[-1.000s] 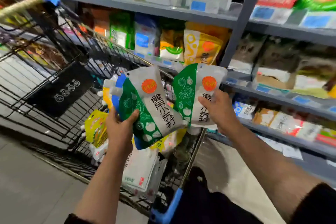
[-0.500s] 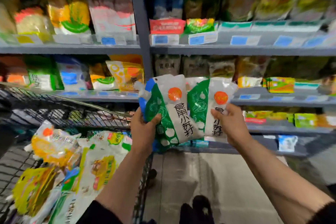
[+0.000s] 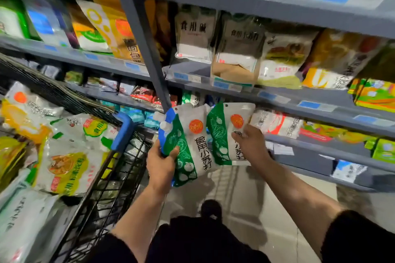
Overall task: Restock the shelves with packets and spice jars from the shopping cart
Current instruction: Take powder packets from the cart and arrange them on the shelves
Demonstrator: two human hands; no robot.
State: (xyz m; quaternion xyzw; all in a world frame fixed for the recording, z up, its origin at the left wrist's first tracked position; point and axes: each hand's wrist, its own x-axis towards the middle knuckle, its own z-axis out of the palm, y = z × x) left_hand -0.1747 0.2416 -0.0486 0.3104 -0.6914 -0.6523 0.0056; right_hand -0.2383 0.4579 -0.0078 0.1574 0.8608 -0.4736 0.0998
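Observation:
My left hand (image 3: pixel 161 166) grips a small stack of packets by its lower left edge; the front one is a green-and-white baking soda packet (image 3: pixel 192 145) with an orange dot, and a blue-edged packet shows behind it. My right hand (image 3: pixel 251 145) holds a second green-and-white packet (image 3: pixel 226 132) of the same kind by its right side. Both packets hang upright in front of the lower grey shelf (image 3: pixel 320 113). The black wire shopping cart (image 3: pixel 111 188) stands at the left, filled with several more packets (image 3: pixel 68 166).
Grey shelves (image 3: pixel 256 6) packed with bags fill the upper half, split by a slanted grey upright post (image 3: pixel 141 38). Blue price tags line the shelf edges. The cart's blue corner bumper (image 3: pixel 123 131) sits close to my left hand. Grey floor lies below, with my dark shoe visible.
The view has moved closer to the shelves and tilted, so the cart now sits nearer at the left. Both hands still hold the same packets, now lower against the shelving.

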